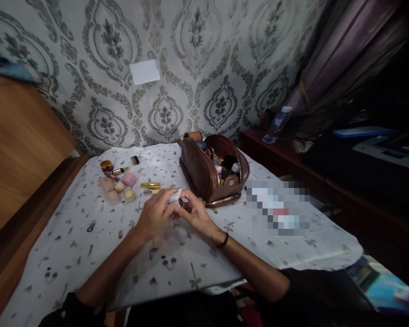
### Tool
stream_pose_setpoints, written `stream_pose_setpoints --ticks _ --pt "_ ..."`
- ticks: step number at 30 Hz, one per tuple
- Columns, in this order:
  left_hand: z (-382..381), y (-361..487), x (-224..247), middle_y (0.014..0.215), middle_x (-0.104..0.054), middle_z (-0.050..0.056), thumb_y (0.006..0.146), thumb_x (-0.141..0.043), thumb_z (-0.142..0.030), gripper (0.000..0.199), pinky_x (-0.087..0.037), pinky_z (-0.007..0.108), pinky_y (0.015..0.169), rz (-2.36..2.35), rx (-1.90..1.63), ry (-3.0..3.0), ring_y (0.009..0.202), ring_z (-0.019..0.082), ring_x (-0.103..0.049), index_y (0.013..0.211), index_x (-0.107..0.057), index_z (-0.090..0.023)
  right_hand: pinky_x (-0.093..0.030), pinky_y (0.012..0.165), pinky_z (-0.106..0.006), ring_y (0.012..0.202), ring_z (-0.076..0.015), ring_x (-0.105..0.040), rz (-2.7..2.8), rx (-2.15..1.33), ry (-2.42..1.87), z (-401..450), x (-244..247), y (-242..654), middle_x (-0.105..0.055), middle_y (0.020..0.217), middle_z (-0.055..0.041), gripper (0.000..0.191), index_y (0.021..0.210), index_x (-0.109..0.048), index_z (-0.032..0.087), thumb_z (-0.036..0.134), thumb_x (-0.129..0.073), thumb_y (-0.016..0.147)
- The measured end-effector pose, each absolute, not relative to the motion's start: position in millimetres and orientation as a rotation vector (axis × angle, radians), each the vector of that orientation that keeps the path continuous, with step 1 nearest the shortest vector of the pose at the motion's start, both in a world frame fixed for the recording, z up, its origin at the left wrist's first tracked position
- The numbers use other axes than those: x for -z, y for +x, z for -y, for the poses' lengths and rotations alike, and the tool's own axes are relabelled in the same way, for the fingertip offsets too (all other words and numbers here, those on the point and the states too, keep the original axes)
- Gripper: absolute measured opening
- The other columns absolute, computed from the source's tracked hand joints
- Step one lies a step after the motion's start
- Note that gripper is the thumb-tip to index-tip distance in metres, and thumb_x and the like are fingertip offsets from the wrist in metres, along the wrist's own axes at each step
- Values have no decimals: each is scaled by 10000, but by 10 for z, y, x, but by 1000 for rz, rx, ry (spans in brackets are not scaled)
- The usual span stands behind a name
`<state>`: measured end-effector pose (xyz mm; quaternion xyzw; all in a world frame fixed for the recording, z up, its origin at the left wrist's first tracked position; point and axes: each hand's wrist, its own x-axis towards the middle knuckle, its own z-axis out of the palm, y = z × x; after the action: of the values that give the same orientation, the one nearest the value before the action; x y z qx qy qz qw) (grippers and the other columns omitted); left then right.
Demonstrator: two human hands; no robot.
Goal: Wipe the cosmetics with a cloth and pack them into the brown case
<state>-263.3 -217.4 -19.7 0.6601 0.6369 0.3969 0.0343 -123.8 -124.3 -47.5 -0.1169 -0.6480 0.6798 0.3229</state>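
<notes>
Both hands meet over the middle of the cloth-covered table, just in front of an open brown bag. My left hand [157,212] is closed on a small white item [176,195]. My right hand [197,213], with a dark band at its wrist, pinches a small dark round piece with a shiny rim [181,202] against it. Fingers hide much of both. The brown bag [199,175] lies unzipped, with cosmetics inside. Left of the hands lie a gold tube [150,185], a pink item [128,179], a beige tube [109,190], a pale yellow round item [129,195] and a red-gold jar [106,165].
A blurred-out object lies on the white patterned cloth [116,272] at the right. Beyond it, a clear bottle [277,125] stands on a dark red ledge [255,144]. A wooden panel [23,150] borders the left side, and a patterned wall [170,54] rises behind.
</notes>
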Motion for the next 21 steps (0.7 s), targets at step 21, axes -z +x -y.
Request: stream_pose_setpoints --ticks 21 --pt "2368 -3416 734 893 -658 92 1039 -339 -356 331 -471 355 775 -2622 -737 2230 858 248 -608 1018 -609 -166 -595 662 -294 640 -142 -683 1546 -1893 -576 1081 655 -1267 -650 812 17 448 940 -666 193 481 -837 643"
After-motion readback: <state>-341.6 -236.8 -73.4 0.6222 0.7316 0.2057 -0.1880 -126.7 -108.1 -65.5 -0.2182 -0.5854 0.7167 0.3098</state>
